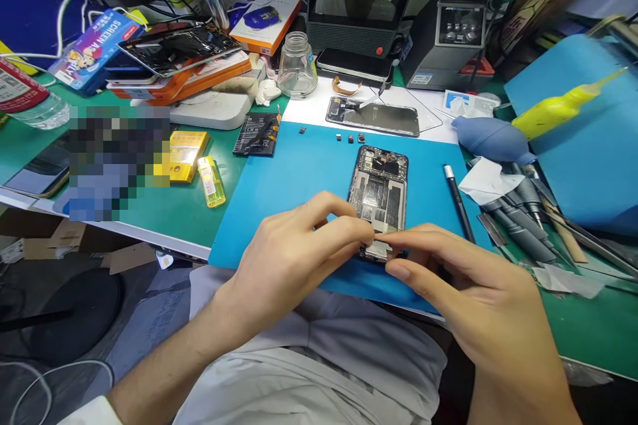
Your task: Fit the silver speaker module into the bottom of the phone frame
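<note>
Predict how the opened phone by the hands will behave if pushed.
The phone is probably stiff: a flat slab. Its exposed innards look fragile, so pressing them may do damage. Lying flat on the blue mat, it would likely slide rather than tip.

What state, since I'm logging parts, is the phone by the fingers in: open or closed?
Open: the phone shows bare internal components, with no cover over its upper part.
</note>
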Motion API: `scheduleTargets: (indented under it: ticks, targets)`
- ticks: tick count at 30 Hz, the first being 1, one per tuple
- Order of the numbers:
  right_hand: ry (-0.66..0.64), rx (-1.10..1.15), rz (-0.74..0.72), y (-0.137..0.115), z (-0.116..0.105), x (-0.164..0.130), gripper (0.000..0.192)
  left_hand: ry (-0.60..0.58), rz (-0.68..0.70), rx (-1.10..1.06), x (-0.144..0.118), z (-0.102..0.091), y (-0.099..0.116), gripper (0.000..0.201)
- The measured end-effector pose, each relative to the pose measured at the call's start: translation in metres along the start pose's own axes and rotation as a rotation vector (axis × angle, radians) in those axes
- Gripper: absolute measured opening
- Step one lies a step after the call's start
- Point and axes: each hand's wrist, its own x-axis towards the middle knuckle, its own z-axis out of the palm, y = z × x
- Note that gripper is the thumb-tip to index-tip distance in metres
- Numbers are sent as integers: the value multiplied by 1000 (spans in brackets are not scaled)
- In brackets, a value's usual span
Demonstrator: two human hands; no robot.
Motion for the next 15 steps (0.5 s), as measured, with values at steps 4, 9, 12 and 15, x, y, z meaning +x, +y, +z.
scheduleTargets:
  ticks: [4,9,12,15]
  targets:
    - [15,-11,-38,-4,1,3,42,0,-5,15,0,2,-1,18]
    - [31,-81,-80,5,0,-8,24,4,-31,-30,-2,-5,0,18]
    - [109,-164,-102,11,-3,-16,14,49,-136,-4,-5,-19,5,34]
    - [61,-204,-162,11,-5,-16,14,-23,-178,55,-7,-30,8,21]
